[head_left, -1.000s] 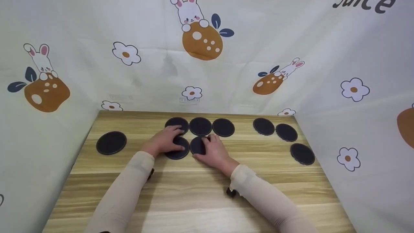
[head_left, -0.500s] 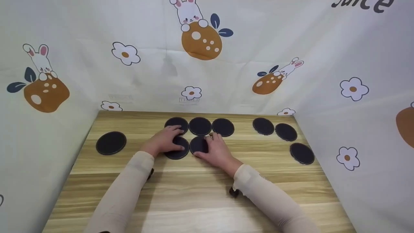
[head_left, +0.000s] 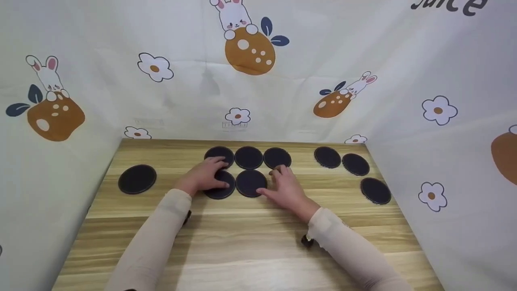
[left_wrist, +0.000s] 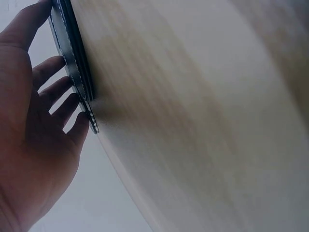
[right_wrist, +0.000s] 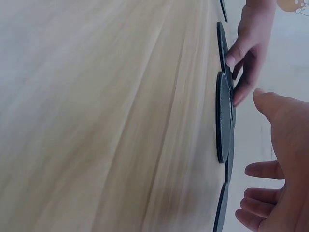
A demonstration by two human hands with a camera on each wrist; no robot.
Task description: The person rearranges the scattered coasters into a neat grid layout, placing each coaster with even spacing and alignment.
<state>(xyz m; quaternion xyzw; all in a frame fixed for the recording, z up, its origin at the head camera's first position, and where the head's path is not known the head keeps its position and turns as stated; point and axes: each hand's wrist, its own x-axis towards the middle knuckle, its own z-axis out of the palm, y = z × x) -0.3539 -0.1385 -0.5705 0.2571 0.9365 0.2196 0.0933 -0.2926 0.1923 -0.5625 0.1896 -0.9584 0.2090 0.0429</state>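
Black round coasters with stitched rims lie flat in two touching rows near the back. My left hand [head_left: 204, 174] rests its fingers on the back-left coaster [head_left: 214, 151] and its thumb on the front-left coaster [head_left: 220, 194]. In the left wrist view its relaxed fingertips meet the coasters' edges [left_wrist: 72, 58]. My right hand [head_left: 286, 188] hovers at the right side of the second front coaster [head_left: 249, 184], holding nothing, its fingers bent loosely. The right wrist view shows that hand [right_wrist: 289, 154] apart from the coasters [right_wrist: 223, 116].
The back row goes on with a middle coaster [head_left: 249, 157] and a right one [head_left: 277, 155]. A lone coaster [head_left: 137, 179] lies at the far left. On the right are three more coasters [head_left: 356, 164]. Printed cloth walls [head_left: 181, 101] enclose the wooden table [head_left: 242, 250].
My right hand has let go of the second front coaster and moved right, uncovering it. The coaster stays beside the front-left one. My left hand has kept its place.
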